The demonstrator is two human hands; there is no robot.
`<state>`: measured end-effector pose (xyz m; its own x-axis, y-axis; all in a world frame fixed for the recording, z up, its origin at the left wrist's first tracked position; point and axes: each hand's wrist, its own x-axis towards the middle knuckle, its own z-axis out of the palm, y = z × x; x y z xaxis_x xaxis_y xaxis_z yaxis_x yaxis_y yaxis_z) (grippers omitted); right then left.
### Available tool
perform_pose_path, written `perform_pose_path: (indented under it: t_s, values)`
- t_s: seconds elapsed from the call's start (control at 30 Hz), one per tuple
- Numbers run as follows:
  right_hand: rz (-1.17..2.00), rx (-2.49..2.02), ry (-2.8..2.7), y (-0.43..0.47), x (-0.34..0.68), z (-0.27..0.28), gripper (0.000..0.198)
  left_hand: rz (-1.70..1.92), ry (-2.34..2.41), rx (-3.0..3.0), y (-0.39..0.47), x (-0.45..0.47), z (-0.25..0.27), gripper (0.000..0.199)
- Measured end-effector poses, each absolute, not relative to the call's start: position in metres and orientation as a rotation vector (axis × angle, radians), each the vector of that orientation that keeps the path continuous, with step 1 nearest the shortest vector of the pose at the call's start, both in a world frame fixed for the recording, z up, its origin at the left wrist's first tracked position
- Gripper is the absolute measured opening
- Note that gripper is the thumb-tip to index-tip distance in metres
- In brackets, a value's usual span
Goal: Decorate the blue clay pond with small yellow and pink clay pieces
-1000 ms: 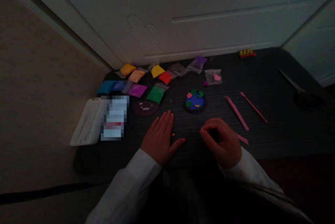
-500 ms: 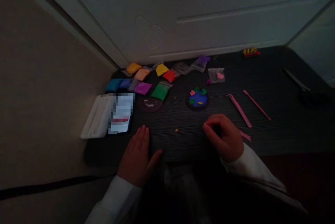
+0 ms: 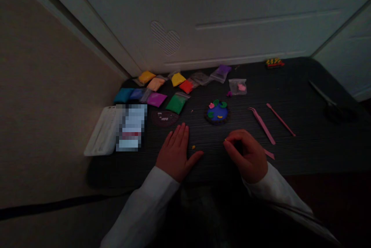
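My left hand [image 3: 176, 153] lies flat with its fingers stretched out, beside a small yellow clay lump [image 3: 193, 147] on the dark table. My right hand [image 3: 247, 153] is closed in a pinch, and a tiny piece of yellow clay [image 3: 225, 140] just shows at its fingertips. Beyond it sits a round clay pond [image 3: 217, 112] with a blue middle and a dark rim. Green lily pads, a pink flower and a small yellow clay shape lie on the blue.
Pink tweezers [image 3: 263, 124], a thin pink stick tool [image 3: 281, 119] and scissors [image 3: 329, 99] lie to the right. Several clay bags, among them a green bag [image 3: 176, 103], line the back. A phone [image 3: 132, 128] and a white tray [image 3: 102, 132] stand left.
My left hand has slid right across the table, close to the yellow lump. My right hand keeps its pinch in about the same place. The view has shifted slightly.
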<state>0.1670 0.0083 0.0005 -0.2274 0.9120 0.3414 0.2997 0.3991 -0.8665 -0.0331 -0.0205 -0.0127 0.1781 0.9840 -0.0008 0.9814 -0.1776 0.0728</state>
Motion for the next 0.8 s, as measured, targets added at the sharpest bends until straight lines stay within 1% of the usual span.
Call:
perform_pose_path:
  t_s: [0.13,0.23,0.4,0.5,0.57,0.67,0.8]
  values:
    - [0.844,-1.066,-1.751,0.008,0.167,0.001,0.007,0.03,2.102,2.301,-0.045,-0.049,-0.016,0.077]
    - [0.835,-1.081,-1.757,0.008,0.167,0.001,0.006,0.065,2.144,2.248,-0.057,-0.057,-0.018,0.075]
    - [0.836,-1.076,-1.738,0.008,0.167,0.001,0.006,0.306,2.218,2.095,-0.07,-0.074,-0.021,0.058]
    - [0.841,-1.074,-1.732,0.008,0.166,0.0,0.006,0.273,2.239,2.127,-0.078,-0.084,-0.022,0.051]
    - [0.837,-1.073,-1.733,0.008,0.166,0.0,0.006,0.169,2.274,2.159,-0.082,-0.084,-0.024,0.056]
    - [0.836,-1.072,-1.735,0.009,0.166,0.0,0.006,0.094,2.341,2.16,-0.084,-0.076,-0.026,0.072]
    - [0.839,-1.079,-1.753,0.009,0.167,0.0,0.006,0.116,2.329,2.192,-0.069,-0.061,-0.026,0.075]
